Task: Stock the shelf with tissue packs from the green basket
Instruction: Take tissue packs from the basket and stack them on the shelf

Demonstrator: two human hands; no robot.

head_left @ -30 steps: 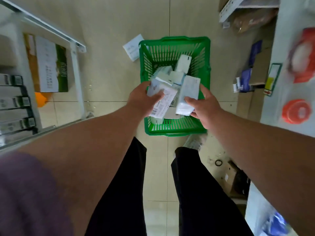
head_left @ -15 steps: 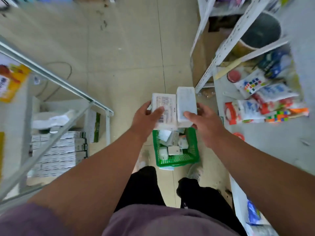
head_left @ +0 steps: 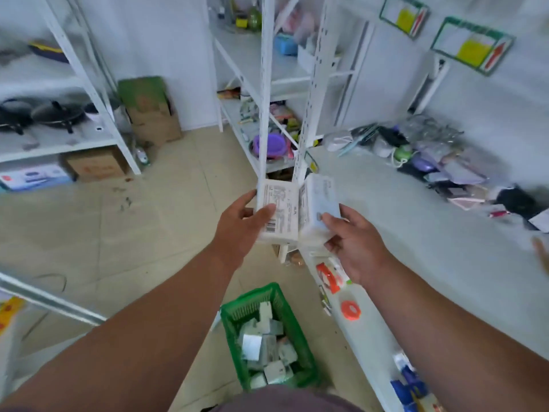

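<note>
White tissue packs (head_left: 279,211) held upright side by side, barcode facing camera

Your left hand (head_left: 237,224) holds one tissue pack (head_left: 277,212) and your right hand (head_left: 353,245) holds another pack (head_left: 319,208), side by side and touching, in front of you. The basket (head_left: 237,337) sits on the floor below them, with more packs inside. The shelf (head_left: 416,233) lies to your right, a box (head_left: 150,111) stands far left against the wall
</note>
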